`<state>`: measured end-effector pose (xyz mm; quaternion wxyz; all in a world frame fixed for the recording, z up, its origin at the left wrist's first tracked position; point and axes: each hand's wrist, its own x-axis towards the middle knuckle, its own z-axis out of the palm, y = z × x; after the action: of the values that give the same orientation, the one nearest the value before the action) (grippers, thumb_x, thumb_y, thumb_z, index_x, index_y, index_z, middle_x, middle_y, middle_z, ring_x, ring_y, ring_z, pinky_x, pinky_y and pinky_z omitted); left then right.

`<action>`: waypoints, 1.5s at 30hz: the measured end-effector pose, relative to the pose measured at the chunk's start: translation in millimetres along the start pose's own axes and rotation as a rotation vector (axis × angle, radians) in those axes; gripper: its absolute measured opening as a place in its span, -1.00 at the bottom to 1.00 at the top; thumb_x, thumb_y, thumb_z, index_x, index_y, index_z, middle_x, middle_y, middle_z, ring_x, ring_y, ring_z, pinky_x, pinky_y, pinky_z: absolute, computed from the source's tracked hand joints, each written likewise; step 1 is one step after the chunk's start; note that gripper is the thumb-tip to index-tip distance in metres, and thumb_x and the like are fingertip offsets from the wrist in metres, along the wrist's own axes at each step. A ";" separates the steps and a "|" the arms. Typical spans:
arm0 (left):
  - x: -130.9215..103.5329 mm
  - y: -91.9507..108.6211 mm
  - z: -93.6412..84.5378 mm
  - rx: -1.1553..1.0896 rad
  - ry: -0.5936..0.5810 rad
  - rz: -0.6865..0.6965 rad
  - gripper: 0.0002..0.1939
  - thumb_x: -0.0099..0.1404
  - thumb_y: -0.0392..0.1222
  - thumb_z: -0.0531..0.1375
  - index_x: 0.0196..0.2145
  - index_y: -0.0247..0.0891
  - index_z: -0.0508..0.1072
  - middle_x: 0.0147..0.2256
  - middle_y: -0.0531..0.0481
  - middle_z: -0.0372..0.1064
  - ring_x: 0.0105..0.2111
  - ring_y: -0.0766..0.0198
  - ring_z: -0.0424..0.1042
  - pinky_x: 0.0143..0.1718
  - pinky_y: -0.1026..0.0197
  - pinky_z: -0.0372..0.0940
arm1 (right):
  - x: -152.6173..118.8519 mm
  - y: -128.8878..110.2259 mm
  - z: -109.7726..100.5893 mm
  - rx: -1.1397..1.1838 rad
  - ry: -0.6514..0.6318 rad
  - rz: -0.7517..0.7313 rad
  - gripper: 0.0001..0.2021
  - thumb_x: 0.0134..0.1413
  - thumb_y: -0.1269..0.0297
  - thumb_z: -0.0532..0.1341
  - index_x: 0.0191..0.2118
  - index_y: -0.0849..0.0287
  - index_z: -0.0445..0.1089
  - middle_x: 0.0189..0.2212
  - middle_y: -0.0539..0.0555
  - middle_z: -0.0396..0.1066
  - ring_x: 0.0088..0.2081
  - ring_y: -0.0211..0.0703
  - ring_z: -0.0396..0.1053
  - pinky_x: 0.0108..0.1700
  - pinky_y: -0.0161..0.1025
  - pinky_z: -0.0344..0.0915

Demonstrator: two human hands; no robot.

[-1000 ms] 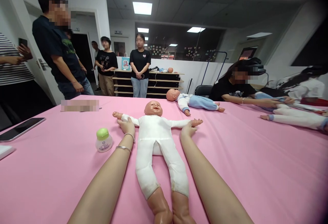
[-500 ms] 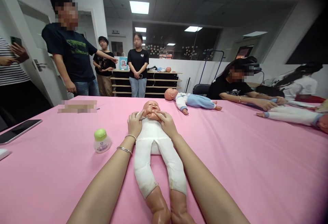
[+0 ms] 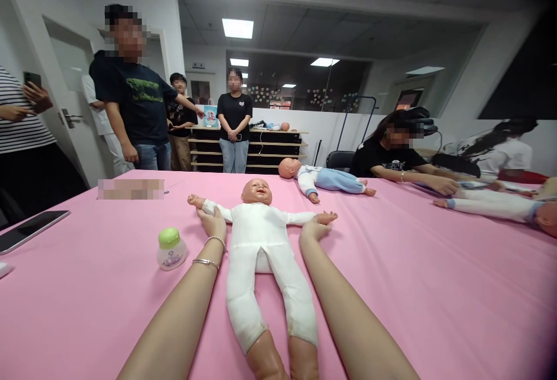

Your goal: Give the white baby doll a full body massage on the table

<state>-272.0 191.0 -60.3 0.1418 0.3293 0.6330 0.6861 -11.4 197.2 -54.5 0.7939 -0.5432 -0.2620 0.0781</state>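
A baby doll (image 3: 260,226) with a white cloth body lies on its back on the pink table cover (image 3: 391,287), head away from me and legs toward me. Its arms are stretched out to both sides. My left hand (image 3: 213,224) is closed round the doll's arm on the left, near the wrist. On the right, my right hand (image 3: 315,230) grips the other arm by the wrist, with the doll's small hand showing beyond it. Left of my left forearm stands a small jar (image 3: 171,250) with a green lid.
Behind lies a doll in blue and white (image 3: 331,178); another doll (image 3: 500,205) is at the right, by a seated person (image 3: 387,154). A phone (image 3: 35,230) lies at the left edge. Several people stand beyond the table, near a shelf (image 3: 278,151).
Both my hands have moved apart, spreading the doll's arms from over its chest and chin out to the sides. The doll's face and chest now show.
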 end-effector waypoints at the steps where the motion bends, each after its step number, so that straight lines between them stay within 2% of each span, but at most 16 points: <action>1: -1.3 1.8 -0.6 -0.013 0.004 0.007 -0.32 0.24 -0.21 0.07 0.22 -0.37 -0.17 0.19 -0.36 -0.04 0.17 0.03 0.09 0.11 0.09 0.11 | -1.1 -2.0 0.4 -0.010 0.004 -0.002 -0.53 0.09 0.27 -0.06 0.13 0.29 0.01 0.10 0.33 0.14 0.15 -0.05 0.12 0.11 -0.04 0.14; 4: -7.1 9.1 -2.7 0.008 -0.028 0.119 -0.31 0.24 -0.19 0.08 0.24 -0.35 -0.13 0.17 -0.31 0.01 0.17 0.06 0.07 0.15 0.09 0.06 | -15.0 -15.6 4.6 -0.038 -0.114 -0.129 -0.52 0.04 0.23 0.06 0.10 0.23 0.11 0.02 0.26 0.24 0.05 -0.04 0.23 0.05 -0.06 0.20; 10: -14.3 14.9 -1.4 0.249 -0.262 0.580 -0.42 0.21 -0.26 0.08 0.20 -0.17 0.11 -0.11 -0.16 0.23 -0.06 0.10 0.25 -0.01 0.03 0.21 | -43.0 -45.7 10.4 -0.094 -0.877 -0.750 -0.63 0.04 0.37 0.12 0.00 0.04 0.33 -0.09 0.12 0.31 -0.03 -0.08 0.27 0.05 -0.05 0.22; 12: -15.2 15.2 -0.3 0.355 -0.325 0.681 -0.46 0.18 -0.36 0.07 0.13 -0.10 0.25 -0.13 -0.14 0.24 -0.08 0.11 0.23 -0.03 0.05 0.22 | -44.2 -51.1 9.3 -0.140 -1.011 -0.876 -0.61 0.03 0.38 0.15 0.02 0.00 0.33 -0.07 0.10 0.31 0.00 -0.07 0.25 0.07 -0.02 0.20; 17: -18.5 19.0 -0.2 0.500 -0.406 0.758 -0.41 0.12 -0.48 0.05 0.05 0.04 0.34 -0.07 -0.10 0.24 -0.08 0.08 0.20 -0.08 0.02 0.22 | -42.9 -55.0 9.7 -0.201 -1.041 -0.938 -0.66 0.07 0.36 0.14 0.00 -0.03 0.35 -0.03 0.09 0.30 0.03 -0.06 0.22 0.08 0.01 0.16; 20: -19.1 20.6 -1.1 0.448 -0.408 0.696 -0.44 0.14 -0.46 0.04 0.06 -0.03 0.32 -0.06 -0.12 0.24 -0.05 0.07 0.21 -0.05 0.00 0.21 | -45.5 -49.5 11.8 -0.189 -0.997 -0.818 -0.68 0.08 0.33 0.13 -0.02 0.00 0.37 -0.08 0.11 0.32 -0.01 -0.06 0.25 0.07 0.00 0.17; 23: -15.4 18.2 -2.3 0.257 -0.319 0.459 -0.42 0.16 -0.39 0.08 0.15 -0.18 0.17 -0.02 -0.17 0.22 0.01 0.08 0.21 0.03 0.03 0.17 | -42.3 -35.7 10.9 -0.079 -0.714 -0.485 -0.64 0.10 0.22 0.09 0.02 0.14 0.30 -0.09 0.17 0.33 -0.05 -0.07 0.30 0.00 -0.07 0.24; 27: -5.8 9.5 -4.1 0.083 -0.113 0.057 -0.39 0.25 -0.24 0.04 0.20 -0.45 -0.08 0.04 -0.39 0.15 0.03 0.00 0.24 -0.01 0.00 0.20 | -19.4 -11.2 5.8 -0.030 -0.135 -0.012 -0.53 0.10 0.13 0.00 0.08 0.30 0.15 -0.02 0.30 0.29 -0.01 -0.03 0.31 -0.02 -0.08 0.26; 29: -2.9 6.2 -4.4 0.084 -0.070 -0.005 -0.39 0.29 -0.20 -0.01 0.18 -0.56 -0.15 0.05 -0.52 0.11 0.05 -0.05 0.24 -0.03 -0.03 0.21 | -7.8 -3.2 4.1 -0.039 0.079 0.104 -0.52 0.12 0.15 -0.08 0.09 0.35 0.11 0.02 0.38 0.24 0.02 -0.01 0.28 -0.01 -0.05 0.26; 30: -2.5 5.5 -4.4 0.080 -0.063 -0.007 -0.38 0.29 -0.19 -0.02 0.18 -0.57 -0.16 0.07 -0.54 0.08 0.07 -0.05 0.22 -0.01 -0.01 0.20 | -4.5 -1.5 3.7 -0.036 0.120 0.114 -0.52 0.13 0.17 -0.11 0.09 0.37 0.08 0.04 0.41 0.22 0.03 -0.01 0.28 -0.01 -0.05 0.26; 32: -3.3 6.3 -4.4 0.072 -0.058 0.029 -0.36 0.28 -0.19 0.00 0.20 -0.53 -0.17 0.13 -0.49 0.01 0.12 0.00 0.15 0.06 0.06 0.14 | -4.9 -3.0 3.7 -0.028 0.067 0.076 -0.50 0.10 0.18 -0.08 0.11 0.37 0.06 0.03 0.41 0.22 0.02 -0.02 0.29 -0.02 -0.05 0.26; 34: -5.4 9.3 -4.5 0.068 -0.060 0.082 -0.34 0.27 -0.19 0.02 0.22 -0.46 -0.17 0.15 -0.40 -0.01 0.15 0.04 0.10 0.10 0.08 0.10 | -13.7 -9.9 4.1 -0.029 -0.091 -0.032 -0.49 0.03 0.21 0.04 0.11 0.30 0.10 -0.01 0.31 0.27 -0.02 -0.04 0.30 -0.02 -0.08 0.27; 37: -9.2 13.9 -4.1 0.126 -0.121 0.226 -0.32 0.24 -0.19 0.06 0.25 -0.33 -0.11 0.05 -0.29 0.14 0.06 0.04 0.19 0.07 0.02 0.14 | -32.2 -22.7 4.4 -0.056 -0.457 -0.392 -0.55 -0.03 0.33 0.09 0.06 0.15 0.23 -0.04 0.18 0.27 -0.02 -0.07 0.27 0.01 -0.09 0.25; 40: -12.6 15.8 -1.9 0.295 -0.276 0.510 -0.42 0.21 -0.30 0.06 0.20 -0.23 0.11 -0.06 -0.21 0.23 -0.03 0.05 0.23 0.01 0.01 0.19 | -42.7 -29.8 4.5 -0.120 -0.806 -0.767 -0.53 -0.05 0.49 0.04 0.02 0.07 0.32 -0.04 0.14 0.24 0.00 -0.07 0.23 0.05 -0.06 0.21; 42: -14.6 16.0 -0.2 0.405 -0.352 0.651 -0.46 0.18 -0.40 0.04 0.12 -0.12 0.26 -0.07 -0.16 0.23 -0.05 0.07 0.22 -0.02 0.03 0.20 | -42.7 -30.8 4.8 -0.159 -0.914 -0.890 -0.47 -0.09 0.57 0.01 0.02 0.02 0.33 -0.03 0.11 0.24 0.02 -0.07 0.20 0.07 -0.04 0.18; 45: -17.2 16.9 0.8 0.511 -0.389 0.733 -0.42 0.15 -0.47 0.02 0.06 0.02 0.33 -0.05 -0.12 0.23 -0.06 0.08 0.20 -0.07 0.04 0.22 | -38.9 -30.7 5.6 -0.206 -0.961 -0.956 -0.43 -0.10 0.59 0.01 0.04 -0.03 0.31 -0.01 0.08 0.24 0.02 -0.07 0.18 0.07 -0.01 0.16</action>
<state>-254.9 178.4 -48.7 -0.0788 0.6769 0.5853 0.4392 -52.3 173.7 -38.2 0.4812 -0.3459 -0.8021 -0.0738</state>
